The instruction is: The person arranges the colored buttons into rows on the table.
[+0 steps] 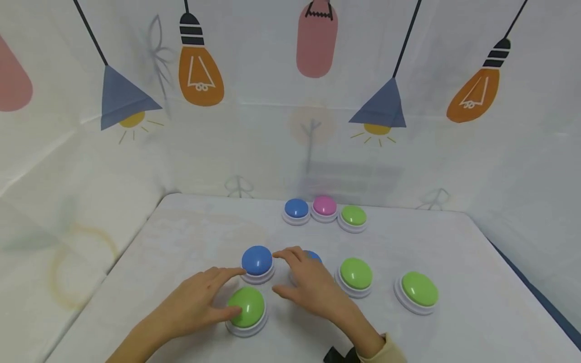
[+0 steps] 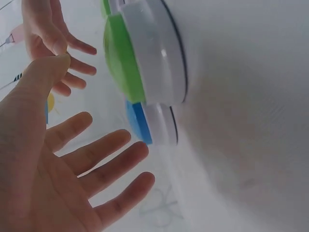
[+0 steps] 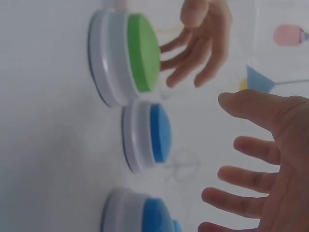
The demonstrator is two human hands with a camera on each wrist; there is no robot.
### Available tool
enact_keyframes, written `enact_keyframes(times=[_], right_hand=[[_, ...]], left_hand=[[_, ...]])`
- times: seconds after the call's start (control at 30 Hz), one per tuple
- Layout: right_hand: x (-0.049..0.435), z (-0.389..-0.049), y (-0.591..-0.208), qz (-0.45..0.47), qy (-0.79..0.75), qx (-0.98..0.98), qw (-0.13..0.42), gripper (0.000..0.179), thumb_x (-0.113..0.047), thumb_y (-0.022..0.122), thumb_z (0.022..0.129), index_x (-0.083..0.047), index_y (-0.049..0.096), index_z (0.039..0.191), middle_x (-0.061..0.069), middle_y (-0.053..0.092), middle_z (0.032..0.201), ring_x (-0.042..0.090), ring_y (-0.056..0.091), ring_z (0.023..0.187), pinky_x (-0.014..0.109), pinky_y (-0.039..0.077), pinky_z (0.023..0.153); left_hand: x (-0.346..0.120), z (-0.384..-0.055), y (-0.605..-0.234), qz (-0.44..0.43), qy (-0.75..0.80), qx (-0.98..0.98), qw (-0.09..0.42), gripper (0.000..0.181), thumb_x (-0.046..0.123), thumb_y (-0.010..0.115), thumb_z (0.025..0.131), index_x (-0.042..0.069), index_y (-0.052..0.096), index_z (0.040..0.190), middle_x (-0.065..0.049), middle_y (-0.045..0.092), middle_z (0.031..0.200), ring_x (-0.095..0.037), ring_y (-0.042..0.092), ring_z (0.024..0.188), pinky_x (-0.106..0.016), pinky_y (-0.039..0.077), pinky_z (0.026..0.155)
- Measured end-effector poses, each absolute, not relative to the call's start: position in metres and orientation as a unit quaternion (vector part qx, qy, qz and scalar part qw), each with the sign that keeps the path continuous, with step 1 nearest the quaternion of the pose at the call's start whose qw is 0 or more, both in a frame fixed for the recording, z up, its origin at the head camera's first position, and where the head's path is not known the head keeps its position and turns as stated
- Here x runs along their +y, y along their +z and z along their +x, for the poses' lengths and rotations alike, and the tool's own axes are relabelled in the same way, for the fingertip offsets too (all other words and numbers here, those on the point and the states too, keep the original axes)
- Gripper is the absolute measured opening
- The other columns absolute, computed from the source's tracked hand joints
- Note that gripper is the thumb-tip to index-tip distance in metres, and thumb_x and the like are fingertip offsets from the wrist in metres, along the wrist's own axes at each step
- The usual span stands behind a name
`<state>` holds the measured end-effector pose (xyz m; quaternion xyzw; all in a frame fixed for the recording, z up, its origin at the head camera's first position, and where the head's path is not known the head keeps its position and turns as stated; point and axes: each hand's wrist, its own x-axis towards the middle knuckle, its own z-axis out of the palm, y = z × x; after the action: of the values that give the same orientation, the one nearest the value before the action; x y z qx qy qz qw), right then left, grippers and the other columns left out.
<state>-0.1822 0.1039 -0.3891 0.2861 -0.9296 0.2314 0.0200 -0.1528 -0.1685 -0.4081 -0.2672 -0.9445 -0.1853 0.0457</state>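
Observation:
My left hand hovers with spread fingers left of a green push button with a white base; its thumb overlaps the green dome in the head view. Just behind is a blue push button, lying between the fingertips of both hands. To its right hovers my right hand, fingers slightly bent and thumb apart, partly hiding a second blue button. Both wrist views show the left hand and right hand with nothing in their grasp, beside the green button.
Two more green buttons stand to the right on the white table. At the back edge sit a blue button, a pink one and a green one. A white sheet printed with lamps hangs behind.

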Motion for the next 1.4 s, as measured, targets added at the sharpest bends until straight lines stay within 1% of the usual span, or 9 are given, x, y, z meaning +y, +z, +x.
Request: enact_keyframes(times=[0.13, 0.23, 0.33, 0.53, 0.77, 0.97, 1.17, 1.27, 1.4], right_hand=[[0.116, -0.188, -0.380, 0.269, 0.258, -0.927, 0.044, 0.057, -0.035, 0.076, 0.087, -0.018, 0.053, 0.137, 0.002, 0.054, 0.132, 0.022, 0.053, 0.122, 0.047, 0.048, 0.099], [0.125, -0.195, -0.374, 0.264, 0.266, -0.926, 0.048, 0.059, -0.030, 0.077, 0.086, -0.016, 0.052, 0.138, 0.002, 0.052, 0.133, 0.021, 0.052, 0.123, 0.043, 0.047, 0.102], [0.134, -0.201, -0.370, 0.256, 0.263, -0.929, 0.039, 0.062, -0.028, 0.078, 0.086, -0.016, 0.050, 0.140, 0.002, 0.050, 0.135, 0.020, 0.050, 0.124, 0.041, 0.047, 0.103], [0.150, -0.217, -0.361, 0.237, 0.240, -0.941, 0.008, 0.066, -0.030, 0.076, 0.088, -0.018, 0.044, 0.145, 0.005, 0.047, 0.142, 0.024, 0.047, 0.130, 0.047, 0.045, 0.105], [0.158, -0.245, -0.354, 0.263, 0.199, -0.944, 0.001, 0.071, -0.028, 0.075, 0.089, -0.012, 0.039, 0.148, 0.016, 0.045, 0.146, 0.034, 0.047, 0.131, 0.052, 0.045, 0.103], [0.161, -0.276, -0.360, 0.259, 0.204, -0.944, 0.021, 0.069, -0.027, 0.072, 0.091, -0.007, 0.040, 0.148, 0.018, 0.045, 0.146, 0.036, 0.044, 0.134, 0.053, 0.041, 0.108], [0.158, -0.300, -0.367, 0.258, 0.206, -0.943, 0.031, 0.068, -0.026, 0.071, 0.092, -0.004, 0.039, 0.148, 0.018, 0.044, 0.147, 0.036, 0.042, 0.136, 0.053, 0.038, 0.110], [0.156, -0.309, -0.368, 0.254, 0.194, -0.947, 0.040, 0.068, -0.025, 0.071, 0.091, -0.004, 0.039, 0.147, 0.019, 0.044, 0.146, 0.038, 0.043, 0.134, 0.054, 0.040, 0.108], [0.154, -0.319, -0.371, 0.257, 0.151, -0.953, 0.055, 0.067, -0.023, 0.072, 0.090, -0.003, 0.041, 0.146, 0.022, 0.047, 0.143, 0.040, 0.047, 0.130, 0.059, 0.044, 0.101]], left_hand=[[-0.168, -0.164, -0.399, -0.274, -0.186, -0.942, 0.058, 0.063, 0.062, 0.064, 0.087, 0.027, 0.053, 0.138, 0.003, 0.062, 0.128, -0.022, 0.063, 0.111, -0.046, 0.054, 0.090], [-0.165, -0.175, -0.392, -0.284, -0.195, -0.936, 0.075, 0.063, 0.057, 0.068, 0.087, 0.026, 0.052, 0.139, 0.003, 0.061, 0.132, -0.022, 0.061, 0.116, -0.046, 0.053, 0.093], [-0.161, -0.186, -0.387, -0.296, -0.208, -0.929, 0.083, 0.065, 0.052, 0.071, 0.086, 0.026, 0.050, 0.142, 0.002, 0.058, 0.135, -0.023, 0.058, 0.121, -0.048, 0.051, 0.096], [-0.146, -0.208, -0.373, -0.329, -0.207, -0.917, 0.088, 0.068, 0.046, 0.073, 0.086, 0.022, 0.048, 0.144, -0.004, 0.054, 0.141, -0.025, 0.053, 0.126, -0.050, 0.048, 0.100], [-0.128, -0.242, -0.362, -0.349, -0.168, -0.920, 0.067, 0.067, 0.043, 0.072, 0.087, 0.016, 0.048, 0.144, -0.009, 0.052, 0.142, -0.029, 0.049, 0.129, -0.053, 0.046, 0.101], [-0.113, -0.268, -0.360, -0.335, -0.172, -0.925, 0.044, 0.069, 0.047, 0.069, 0.089, 0.016, 0.046, 0.146, -0.012, 0.050, 0.144, -0.031, 0.046, 0.133, -0.053, 0.044, 0.105], [-0.094, -0.290, -0.357, -0.329, -0.187, -0.924, 0.057, 0.071, 0.046, 0.069, 0.090, 0.011, 0.045, 0.147, -0.015, 0.048, 0.146, -0.032, 0.044, 0.134, -0.051, 0.042, 0.108], [-0.084, -0.306, -0.357, -0.323, -0.182, -0.927, 0.060, 0.071, 0.045, 0.070, 0.089, 0.010, 0.046, 0.146, -0.015, 0.049, 0.145, -0.032, 0.045, 0.133, -0.049, 0.042, 0.108], [-0.076, -0.327, -0.357, -0.306, -0.168, -0.936, 0.043, 0.072, 0.043, 0.072, 0.088, 0.010, 0.045, 0.146, -0.015, 0.049, 0.146, -0.033, 0.045, 0.133, -0.050, 0.045, 0.105]])
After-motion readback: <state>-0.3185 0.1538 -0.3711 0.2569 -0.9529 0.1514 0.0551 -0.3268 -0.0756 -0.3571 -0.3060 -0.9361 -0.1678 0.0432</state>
